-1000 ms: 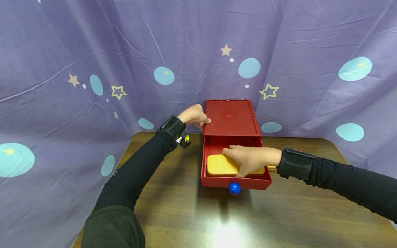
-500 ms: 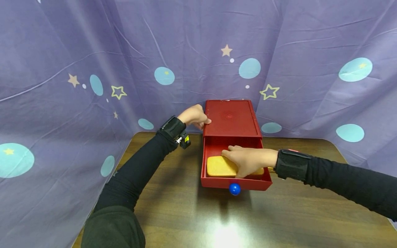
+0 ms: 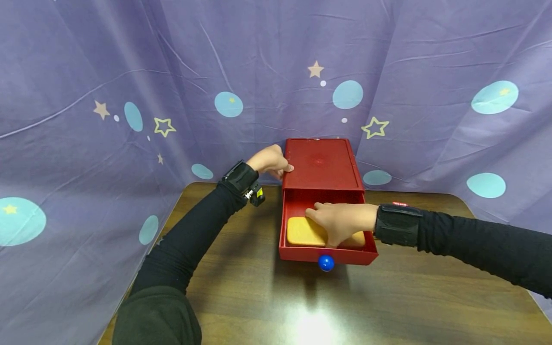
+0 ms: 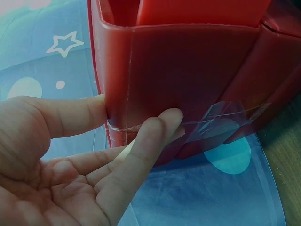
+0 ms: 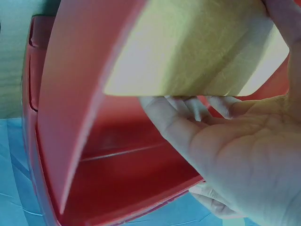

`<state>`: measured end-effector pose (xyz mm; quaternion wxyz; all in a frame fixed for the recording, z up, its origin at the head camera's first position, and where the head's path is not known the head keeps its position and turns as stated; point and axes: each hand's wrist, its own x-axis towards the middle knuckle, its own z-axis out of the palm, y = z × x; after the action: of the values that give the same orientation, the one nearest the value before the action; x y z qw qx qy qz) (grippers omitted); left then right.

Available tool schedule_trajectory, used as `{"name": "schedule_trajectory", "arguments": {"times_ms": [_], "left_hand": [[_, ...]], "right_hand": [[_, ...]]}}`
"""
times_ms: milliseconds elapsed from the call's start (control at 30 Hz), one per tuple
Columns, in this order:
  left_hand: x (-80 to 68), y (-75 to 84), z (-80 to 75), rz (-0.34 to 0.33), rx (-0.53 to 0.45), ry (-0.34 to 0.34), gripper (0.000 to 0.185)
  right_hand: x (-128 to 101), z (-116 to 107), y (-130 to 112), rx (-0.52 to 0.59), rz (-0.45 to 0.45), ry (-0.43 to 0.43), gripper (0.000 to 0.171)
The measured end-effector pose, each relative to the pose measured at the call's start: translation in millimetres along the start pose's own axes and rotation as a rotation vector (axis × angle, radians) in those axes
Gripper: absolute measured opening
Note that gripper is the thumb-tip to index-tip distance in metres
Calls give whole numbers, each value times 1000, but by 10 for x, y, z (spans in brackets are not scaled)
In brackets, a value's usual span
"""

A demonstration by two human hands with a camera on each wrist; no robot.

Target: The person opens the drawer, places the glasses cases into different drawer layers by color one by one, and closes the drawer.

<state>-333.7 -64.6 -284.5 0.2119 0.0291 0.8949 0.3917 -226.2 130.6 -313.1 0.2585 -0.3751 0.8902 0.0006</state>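
- A person in black sleeves works at a glossy red plastic drawer box [image 3: 321,165] standing on a dark wood-grain table [image 3: 276,302], with a purple curtain printed with stars and pale blue circles [image 3: 129,72] hanging behind and to both sides.
- The box's red pull-out drawer [image 3: 326,255] stands open toward the person, a round blue knob [image 3: 326,262] at the middle of its front wall.
- A flat yellow sponge with rounded corners [image 3: 304,231] lies inside the open drawer, toward its left side.
- The right hand [image 3: 340,223] reaches into the drawer from the right and rests on top of the sponge, the fingers pointing left across it and the thumb at its near edge; the right wrist view shows the fingers [image 5: 186,106] lying under the sponge [image 5: 197,47], so the hand grasps it.
- The left hand [image 3: 270,160] is at the back left corner of the box; in the left wrist view the thumb and a curled finger [image 4: 155,129] press against the red wall [image 4: 188,75], bracing the box between them.
- Black straps wrap both wrists, and the left one [image 3: 240,178] carries a small device with a yellow part.
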Motion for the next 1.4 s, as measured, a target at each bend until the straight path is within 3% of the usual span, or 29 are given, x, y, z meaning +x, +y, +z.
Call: {"name": "schedule_trajectory", "arguments": {"times_ms": [400,767,967,1167,1400], "left_hand": [[1,0,20,-8,3,7,16],[3,-13,7,2,13,0,15],[7,-16,-1,5,37,5,16],[3,-20,-9,5,26,7,16],[3,-16,-10,7,38,8,17]], "right_hand": [[19,-66,-82,5,72,-74,72],[-49,-167,-78,-38,11,-58,74],[-215,-395,-38,-6,-56,1,81],[-451,-658,-6,62,-125,119,70],[-752,-774,143,132,-151,262,69]]}}
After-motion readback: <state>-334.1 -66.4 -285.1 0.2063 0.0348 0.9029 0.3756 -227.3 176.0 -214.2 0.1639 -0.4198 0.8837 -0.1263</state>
